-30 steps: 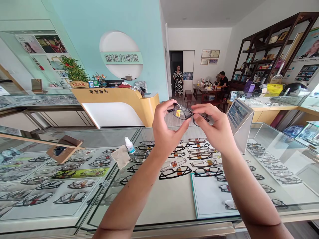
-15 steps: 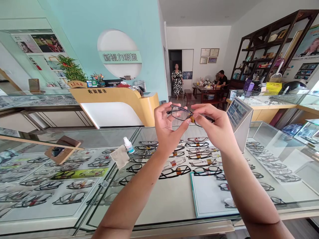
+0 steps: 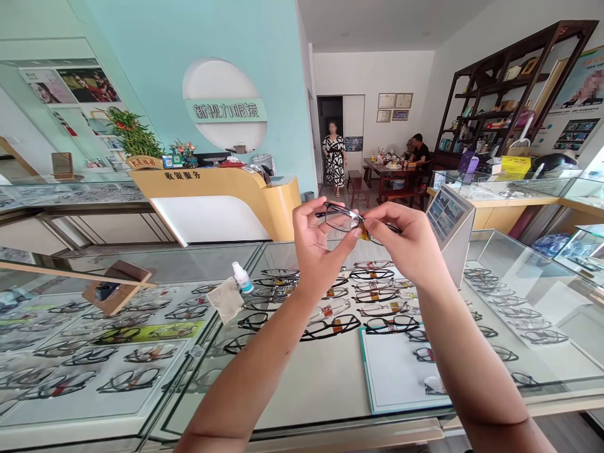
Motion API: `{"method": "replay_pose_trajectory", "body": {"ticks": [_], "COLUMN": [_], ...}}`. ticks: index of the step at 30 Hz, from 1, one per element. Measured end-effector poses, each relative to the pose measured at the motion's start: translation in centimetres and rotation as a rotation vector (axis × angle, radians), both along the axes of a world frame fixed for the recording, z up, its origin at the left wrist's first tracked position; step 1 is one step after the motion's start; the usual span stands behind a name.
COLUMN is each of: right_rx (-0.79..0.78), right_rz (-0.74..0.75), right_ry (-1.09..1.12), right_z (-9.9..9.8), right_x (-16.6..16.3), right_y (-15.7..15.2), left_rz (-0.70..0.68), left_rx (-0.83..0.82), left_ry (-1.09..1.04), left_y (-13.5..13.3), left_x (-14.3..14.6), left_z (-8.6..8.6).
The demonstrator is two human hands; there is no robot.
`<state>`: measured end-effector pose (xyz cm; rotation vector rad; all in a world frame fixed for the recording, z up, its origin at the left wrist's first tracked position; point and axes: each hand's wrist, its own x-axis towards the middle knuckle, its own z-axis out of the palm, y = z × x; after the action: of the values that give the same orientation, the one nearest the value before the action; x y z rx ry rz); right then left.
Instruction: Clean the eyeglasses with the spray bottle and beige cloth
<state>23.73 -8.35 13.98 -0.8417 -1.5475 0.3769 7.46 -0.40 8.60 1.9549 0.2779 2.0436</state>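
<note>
I hold a pair of black-framed glasses point(image 3: 343, 218) up in front of me, above a glass display counter point(image 3: 321, 377). My left hand point(image 3: 315, 245) pinches the left lens rim between thumb and fingers. My right hand point(image 3: 406, 244) grips the bridge and the other side, where a small yellow tag hangs. Both hands are closed on the frame. Under the counter glass lie rows of several spectacle frames point(image 3: 330, 327).
A small white dropper bottle point(image 3: 242, 277) and a beige cloth point(image 3: 226, 299) lie on the counter at left, near a wooden stand point(image 3: 117, 286). A tilted display screen point(image 3: 448, 220) stands at right. A white tray point(image 3: 401, 371) lies below my right arm. Two people are at the back.
The glasses and both hands have stayed in nearly the same place; the frame has tilted slightly and the right fingers have closed tighter round the bridge. The standing person at the back has stepped a little nearer.
</note>
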Motion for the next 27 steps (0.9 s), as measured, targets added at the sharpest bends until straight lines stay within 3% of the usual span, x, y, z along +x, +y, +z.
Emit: {"method": "replay_pose_trajectory", "body": {"ticks": [4, 6, 10, 14, 17, 20, 24, 27], "right_rx": [0.169, 0.326, 0.559, 0.680, 0.710, 0.710, 0.694, 0.505], "right_rz": [-0.127, -0.249, -0.451, -0.540, -0.557, -0.529, -0.413, -0.390], "right_ry": [0.015, -0.037, -0.252, -0.379, -0.410, -0.413, -0.246, -0.128], "right_z": [-0.7, -1.2, -2.0, -2.7, -3.0, -2.9, -2.1, -2.7], "right_x": [-0.4, -0.7, -1.4, -2.3, -2.8, -2.9, -1.9, -0.2], "right_y": [0.7, 1.1, 1.7, 2.1, 2.2, 1.8, 1.0, 1.3], "left_rz": [0.235, 0.306, 0.057, -0.148, -0.220, -0.195, -0.020, 0.148], "left_rx": [0.041, -0.040, -0.385, -0.567, -0.646, -0.663, -0.572, -0.448], "left_ry": [-0.115, -0.105, -0.021, -0.105, -0.141, -0.155, -0.042, 0.148], "left_y": [-1.4, -2.5, -4.0, -3.7, -3.1, -2.5, -1.8, -1.5], "left_x": [-0.2, -0.3, -0.4, -0.5, -0.7, -1.2, -2.4, -3.1], "left_z": [0.6, 0.9, 1.9, 2.7, 2.9, 3.0, 3.3, 3.5]}}
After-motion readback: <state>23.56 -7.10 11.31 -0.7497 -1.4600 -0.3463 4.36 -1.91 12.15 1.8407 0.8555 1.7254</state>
